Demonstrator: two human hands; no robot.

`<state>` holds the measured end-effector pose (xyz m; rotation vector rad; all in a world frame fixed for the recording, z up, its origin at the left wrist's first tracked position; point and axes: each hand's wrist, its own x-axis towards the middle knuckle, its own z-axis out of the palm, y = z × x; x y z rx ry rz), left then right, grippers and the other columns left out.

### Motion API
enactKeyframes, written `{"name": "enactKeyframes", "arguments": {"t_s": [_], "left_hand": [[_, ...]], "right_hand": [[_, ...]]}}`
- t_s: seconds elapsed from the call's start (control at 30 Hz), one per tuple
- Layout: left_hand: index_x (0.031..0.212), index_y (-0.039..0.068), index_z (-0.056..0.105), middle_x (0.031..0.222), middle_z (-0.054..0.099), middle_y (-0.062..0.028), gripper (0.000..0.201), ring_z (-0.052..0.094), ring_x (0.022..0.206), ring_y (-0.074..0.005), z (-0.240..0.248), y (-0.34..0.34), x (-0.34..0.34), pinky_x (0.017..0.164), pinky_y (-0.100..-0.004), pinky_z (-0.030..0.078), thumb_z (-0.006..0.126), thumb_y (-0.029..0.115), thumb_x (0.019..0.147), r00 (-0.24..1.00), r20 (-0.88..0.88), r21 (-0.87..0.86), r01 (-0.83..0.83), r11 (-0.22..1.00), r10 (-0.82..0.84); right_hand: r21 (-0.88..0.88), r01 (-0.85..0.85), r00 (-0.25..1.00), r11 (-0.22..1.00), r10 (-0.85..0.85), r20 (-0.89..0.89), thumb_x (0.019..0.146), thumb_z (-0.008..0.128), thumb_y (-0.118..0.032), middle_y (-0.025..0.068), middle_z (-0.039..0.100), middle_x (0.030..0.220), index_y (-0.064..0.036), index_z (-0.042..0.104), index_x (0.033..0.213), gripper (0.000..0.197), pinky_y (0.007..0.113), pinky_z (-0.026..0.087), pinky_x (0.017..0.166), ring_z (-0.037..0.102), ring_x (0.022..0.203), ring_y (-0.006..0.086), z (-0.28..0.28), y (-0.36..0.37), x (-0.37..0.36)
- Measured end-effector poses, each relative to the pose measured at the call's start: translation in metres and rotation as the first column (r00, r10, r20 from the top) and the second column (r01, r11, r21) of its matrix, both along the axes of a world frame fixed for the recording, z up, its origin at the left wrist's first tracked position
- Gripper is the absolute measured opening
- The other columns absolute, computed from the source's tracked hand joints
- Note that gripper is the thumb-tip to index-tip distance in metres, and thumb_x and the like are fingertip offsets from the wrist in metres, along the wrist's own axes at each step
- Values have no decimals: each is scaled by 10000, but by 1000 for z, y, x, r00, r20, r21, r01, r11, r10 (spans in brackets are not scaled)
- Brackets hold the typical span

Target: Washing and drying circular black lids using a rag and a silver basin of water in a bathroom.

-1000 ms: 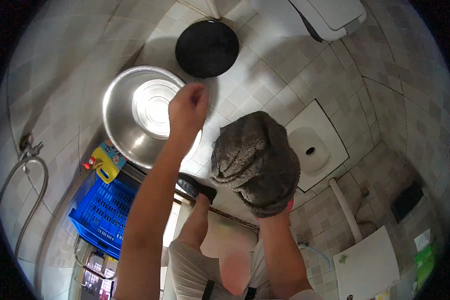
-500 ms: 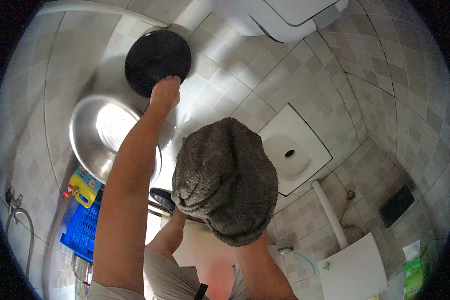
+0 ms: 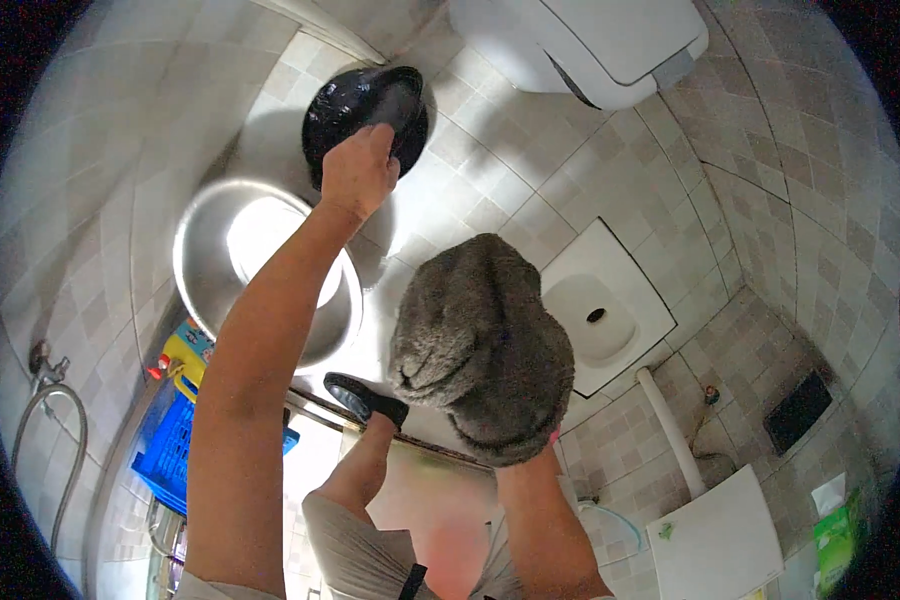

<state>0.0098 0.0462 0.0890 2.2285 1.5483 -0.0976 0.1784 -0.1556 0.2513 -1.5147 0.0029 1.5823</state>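
The two hands were well apart from each other. The left hand (image 3: 362, 172) was reaching forward, with its thumb and fingers pinched on the edge of a black lid (image 3: 402, 100). This lid stood tilted over a round black bin (image 3: 335, 115), in which some shiny black material was visible. The right hand (image 3: 555, 437) was almost completely covered by a thick grey-brown cloth (image 3: 480, 330); only a small part of it showed at the lower edge, so I cannot tell how its fingers were placed. The cloth was supported above this forearm, in the middle of the view.

Beside the left forearm, and partly behind it, there was a wide metal basin (image 3: 198, 245). A black shoe (image 3: 365, 398) was near the basin, on the person's foot. Behind the cloth, to its right, a white squat toilet (image 3: 625, 265) was set in the tiled floor (image 3: 495, 185). Farther to the left were a yellow bottle (image 3: 183, 350), a blue crate (image 3: 160, 462) and a grey hose (image 3: 42, 425) along the wall. On the right side there were a white pipe (image 3: 672, 435) and a green packet (image 3: 834, 540).
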Motion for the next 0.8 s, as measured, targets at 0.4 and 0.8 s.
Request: {"name": "enactKeyframes", "arguments": {"t_s": [0.4, 0.8], "left_hand": [[988, 5, 613, 899, 647, -44, 246, 576, 812, -139, 243, -151, -108, 774, -282, 471, 653, 14, 746, 278, 448, -512, -699, 499, 850], [863, 52, 587, 881, 671, -56, 247, 622, 768, -165, 443, -294, -239, 739, -305, 509, 581, -128, 693, -458, 609, -725, -653, 219, 648]], "right_hand": [[-108, -758, 39, 643, 210, 977, 846, 582, -275, 136, 620, 1148, -84, 599, 1123, 337, 476, 479, 847, 602, 1012, 286, 101, 52, -62], [76, -985, 80, 158, 19, 997, 815, 583, -271, 117, 624, 1073, -104, 618, 1026, 271, 456, 462, 842, 594, 969, 272, 327, -4, -168]]}}
